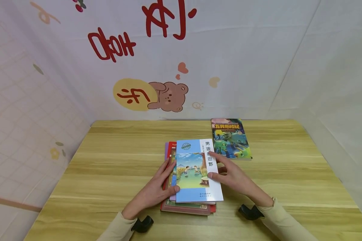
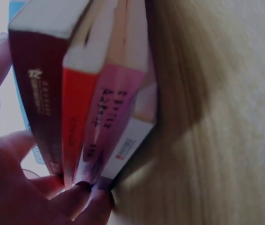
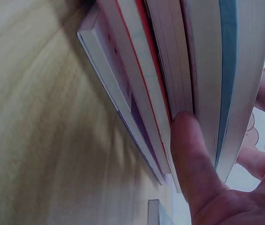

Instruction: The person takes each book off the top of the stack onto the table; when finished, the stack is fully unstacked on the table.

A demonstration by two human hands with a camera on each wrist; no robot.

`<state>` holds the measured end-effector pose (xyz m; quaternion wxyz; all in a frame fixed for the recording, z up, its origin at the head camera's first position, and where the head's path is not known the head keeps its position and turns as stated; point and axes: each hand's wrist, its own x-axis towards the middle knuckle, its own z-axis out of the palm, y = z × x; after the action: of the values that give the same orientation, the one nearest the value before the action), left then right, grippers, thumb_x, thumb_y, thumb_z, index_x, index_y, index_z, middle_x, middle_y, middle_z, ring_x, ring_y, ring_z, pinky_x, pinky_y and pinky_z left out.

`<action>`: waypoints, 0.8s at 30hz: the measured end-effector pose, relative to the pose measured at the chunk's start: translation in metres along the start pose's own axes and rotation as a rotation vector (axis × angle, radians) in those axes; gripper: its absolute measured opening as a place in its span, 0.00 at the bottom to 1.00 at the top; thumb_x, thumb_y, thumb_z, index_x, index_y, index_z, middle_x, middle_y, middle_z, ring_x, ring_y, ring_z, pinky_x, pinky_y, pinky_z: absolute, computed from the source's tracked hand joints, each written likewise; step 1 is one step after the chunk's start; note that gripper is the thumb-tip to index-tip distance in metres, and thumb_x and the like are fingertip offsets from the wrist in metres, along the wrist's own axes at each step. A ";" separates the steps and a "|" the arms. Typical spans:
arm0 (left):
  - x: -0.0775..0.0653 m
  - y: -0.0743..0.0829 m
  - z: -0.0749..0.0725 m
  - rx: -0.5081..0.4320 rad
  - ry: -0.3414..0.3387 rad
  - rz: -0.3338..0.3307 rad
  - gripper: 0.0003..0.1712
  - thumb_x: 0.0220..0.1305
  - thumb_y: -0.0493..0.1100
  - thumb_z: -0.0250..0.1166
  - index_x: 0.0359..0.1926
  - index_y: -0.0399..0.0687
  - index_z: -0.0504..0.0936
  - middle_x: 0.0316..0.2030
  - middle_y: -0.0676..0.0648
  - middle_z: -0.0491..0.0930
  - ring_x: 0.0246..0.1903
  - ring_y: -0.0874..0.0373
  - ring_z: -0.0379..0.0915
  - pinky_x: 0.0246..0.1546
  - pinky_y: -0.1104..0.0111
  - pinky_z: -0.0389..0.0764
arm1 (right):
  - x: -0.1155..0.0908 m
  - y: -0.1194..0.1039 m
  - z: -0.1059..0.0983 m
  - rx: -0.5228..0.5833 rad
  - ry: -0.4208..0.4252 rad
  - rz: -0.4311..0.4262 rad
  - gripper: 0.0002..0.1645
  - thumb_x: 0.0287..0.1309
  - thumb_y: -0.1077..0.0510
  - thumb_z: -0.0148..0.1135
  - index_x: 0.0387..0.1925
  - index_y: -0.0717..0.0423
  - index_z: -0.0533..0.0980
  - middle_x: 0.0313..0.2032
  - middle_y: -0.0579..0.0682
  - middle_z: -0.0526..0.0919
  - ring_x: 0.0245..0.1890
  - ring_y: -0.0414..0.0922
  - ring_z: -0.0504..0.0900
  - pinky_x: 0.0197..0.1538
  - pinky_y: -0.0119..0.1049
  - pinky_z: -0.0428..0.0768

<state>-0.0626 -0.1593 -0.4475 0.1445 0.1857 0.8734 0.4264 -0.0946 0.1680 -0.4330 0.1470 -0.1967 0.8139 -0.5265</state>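
Squaring the book stack [image 1: 193,179] prob. goes best w/ light, even pressure from both sides, lower vols. incl. Top bk [image 1: 191,169], blue/white cover w/ bathers, sits askew; stack's on table [image 1: 108,164], nr. middle. L hand [image 1: 154,189]: fingers extended along spines, thumb at cover edge. R hand [image 1: 235,177]: fingers part-bent, touching cover + pg. edges; grip strength unclear, dim view. Dino bk [image 1: 230,139] lies beyond, right.
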 end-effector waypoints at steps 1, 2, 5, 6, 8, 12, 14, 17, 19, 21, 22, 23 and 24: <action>0.000 0.000 0.000 0.001 0.001 -0.003 0.50 0.70 0.63 0.65 0.83 0.67 0.48 0.83 0.44 0.36 0.77 0.31 0.46 0.65 0.31 0.63 | 0.000 0.001 0.000 0.010 -0.008 -0.001 0.47 0.70 0.53 0.68 0.81 0.53 0.55 0.70 0.67 0.65 0.52 0.56 0.84 0.49 0.37 0.84; 0.000 0.000 0.000 0.002 0.001 -0.005 0.50 0.70 0.63 0.65 0.83 0.68 0.49 0.83 0.44 0.36 0.77 0.30 0.47 0.64 0.31 0.64 | 0.000 0.002 -0.001 0.017 -0.015 0.000 0.46 0.70 0.53 0.67 0.81 0.52 0.55 0.72 0.67 0.64 0.54 0.57 0.84 0.49 0.37 0.84; 0.000 -0.001 0.001 0.007 0.000 -0.017 0.51 0.68 0.63 0.67 0.83 0.69 0.49 0.83 0.44 0.36 0.76 0.30 0.49 0.64 0.32 0.66 | -0.002 0.004 -0.003 0.046 -0.040 0.017 0.46 0.72 0.53 0.65 0.82 0.50 0.53 0.73 0.68 0.62 0.54 0.57 0.84 0.47 0.38 0.85; 0.000 -0.001 0.001 0.010 -0.001 -0.022 0.51 0.68 0.63 0.67 0.83 0.69 0.50 0.83 0.44 0.37 0.76 0.30 0.49 0.64 0.32 0.66 | -0.002 0.005 -0.005 0.056 -0.049 0.021 0.47 0.72 0.53 0.65 0.82 0.50 0.53 0.73 0.69 0.61 0.53 0.56 0.85 0.46 0.38 0.85; 0.001 -0.001 0.002 0.017 0.000 -0.031 0.51 0.67 0.63 0.68 0.83 0.70 0.50 0.83 0.44 0.37 0.75 0.29 0.50 0.63 0.32 0.67 | -0.004 0.006 -0.008 0.086 -0.069 0.029 0.47 0.73 0.54 0.64 0.83 0.50 0.51 0.72 0.72 0.60 0.51 0.55 0.86 0.44 0.39 0.86; 0.002 -0.001 0.004 0.018 0.006 -0.049 0.52 0.66 0.63 0.69 0.83 0.71 0.51 0.83 0.43 0.38 0.75 0.28 0.51 0.62 0.31 0.67 | -0.007 0.007 -0.016 0.146 -0.107 0.016 0.46 0.74 0.57 0.62 0.83 0.54 0.50 0.75 0.74 0.53 0.51 0.56 0.86 0.44 0.41 0.87; 0.002 -0.001 0.004 0.015 0.006 -0.057 0.52 0.66 0.64 0.69 0.83 0.71 0.51 0.83 0.43 0.38 0.75 0.28 0.51 0.62 0.31 0.67 | -0.008 0.008 -0.020 0.146 -0.114 0.015 0.45 0.74 0.57 0.62 0.82 0.54 0.51 0.75 0.75 0.53 0.50 0.54 0.87 0.43 0.41 0.87; 0.002 -0.001 0.005 0.009 0.003 -0.062 0.52 0.66 0.64 0.70 0.83 0.70 0.51 0.83 0.43 0.38 0.75 0.28 0.50 0.63 0.31 0.66 | -0.010 0.008 -0.026 0.123 -0.113 0.012 0.42 0.75 0.57 0.61 0.81 0.56 0.53 0.74 0.76 0.56 0.46 0.52 0.88 0.42 0.41 0.87; 0.002 -0.001 0.005 0.005 0.000 -0.064 0.52 0.66 0.63 0.70 0.83 0.70 0.51 0.83 0.42 0.38 0.75 0.28 0.50 0.63 0.31 0.66 | -0.012 0.009 -0.028 0.113 -0.104 0.014 0.40 0.75 0.57 0.60 0.81 0.57 0.55 0.73 0.75 0.58 0.45 0.52 0.87 0.41 0.42 0.87; 0.002 -0.001 0.005 -0.001 0.000 -0.064 0.52 0.66 0.63 0.70 0.83 0.69 0.51 0.83 0.42 0.38 0.75 0.28 0.50 0.63 0.30 0.66 | -0.013 0.009 -0.030 0.102 -0.083 0.014 0.39 0.75 0.57 0.60 0.80 0.57 0.57 0.74 0.72 0.58 0.48 0.54 0.86 0.41 0.41 0.87; 0.002 -0.002 0.005 -0.004 0.000 -0.064 0.52 0.66 0.63 0.70 0.83 0.70 0.51 0.83 0.42 0.38 0.75 0.28 0.50 0.63 0.30 0.65 | -0.013 0.009 -0.030 0.097 -0.069 0.019 0.38 0.75 0.56 0.61 0.80 0.56 0.59 0.75 0.70 0.58 0.52 0.54 0.84 0.42 0.41 0.87; 0.002 -0.002 0.005 -0.006 0.001 -0.064 0.52 0.66 0.63 0.70 0.83 0.70 0.51 0.83 0.42 0.38 0.75 0.28 0.49 0.63 0.30 0.65 | -0.014 0.010 -0.031 0.102 -0.058 0.024 0.38 0.75 0.56 0.61 0.79 0.55 0.60 0.76 0.68 0.58 0.53 0.55 0.83 0.43 0.41 0.87; 0.002 -0.002 0.005 -0.010 0.001 -0.064 0.52 0.66 0.63 0.70 0.83 0.69 0.51 0.83 0.42 0.38 0.75 0.28 0.49 0.63 0.30 0.65 | -0.015 0.009 -0.031 0.119 -0.052 0.034 0.37 0.75 0.55 0.61 0.79 0.54 0.61 0.76 0.66 0.58 0.54 0.56 0.83 0.44 0.41 0.87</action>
<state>-0.0632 -0.1562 -0.4522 0.1588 0.1566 0.8768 0.4260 -0.0970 0.2036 -0.4285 0.1883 -0.1875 0.7803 -0.5661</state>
